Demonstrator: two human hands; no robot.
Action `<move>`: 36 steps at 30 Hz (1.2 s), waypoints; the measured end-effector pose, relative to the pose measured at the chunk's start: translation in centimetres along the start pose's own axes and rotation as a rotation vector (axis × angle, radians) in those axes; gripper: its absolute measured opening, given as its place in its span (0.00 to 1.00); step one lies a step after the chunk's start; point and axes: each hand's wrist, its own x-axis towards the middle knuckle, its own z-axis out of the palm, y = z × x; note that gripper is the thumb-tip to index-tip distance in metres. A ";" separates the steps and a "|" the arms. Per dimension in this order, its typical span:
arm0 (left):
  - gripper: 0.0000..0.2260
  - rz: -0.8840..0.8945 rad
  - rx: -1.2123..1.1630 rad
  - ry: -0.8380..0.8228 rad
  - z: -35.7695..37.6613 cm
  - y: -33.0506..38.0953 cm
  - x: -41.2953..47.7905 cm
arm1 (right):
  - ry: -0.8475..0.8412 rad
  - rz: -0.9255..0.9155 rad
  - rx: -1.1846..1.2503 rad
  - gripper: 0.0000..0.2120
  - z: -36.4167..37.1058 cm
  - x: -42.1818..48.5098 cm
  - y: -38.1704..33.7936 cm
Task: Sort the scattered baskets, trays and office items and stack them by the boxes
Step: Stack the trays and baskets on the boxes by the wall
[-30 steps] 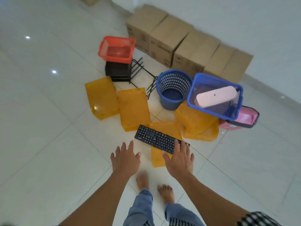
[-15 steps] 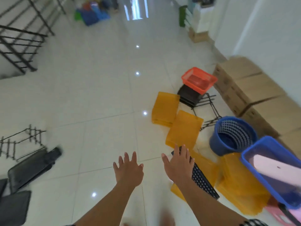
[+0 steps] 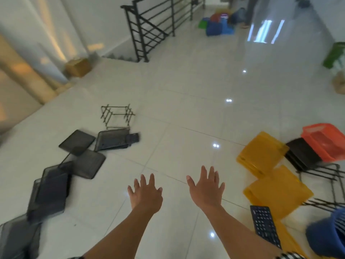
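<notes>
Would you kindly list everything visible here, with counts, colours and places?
black mesh trays: several, black, scattered left floor
black wire racks: two, black, mid-left and far right
yellow plastic trays: at least two, yellow, right
black computer keyboard: one, black, lower right
orange plastic basket: one, orange, right edge
blue round basket: one, blue, bottom right
brown cardboard box: one, brown, left wall
left hand: one, open, over floor
right hand: one, open, over floor
</notes>
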 end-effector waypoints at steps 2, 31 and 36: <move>0.30 -0.073 -0.032 0.008 -0.1 -4.8 -0.2 | -0.035 -0.065 -0.027 0.38 2.0 -1.2 -3.7; 0.30 -0.791 -0.508 0.076 4.5 -49.8 -7.8 | -0.307 -0.725 -0.308 0.39 25.5 -17.4 -40.7; 0.30 -0.837 -0.509 0.048 3.6 -54.0 -4.4 | -0.339 -0.750 -0.332 0.39 28.7 -15.2 -46.2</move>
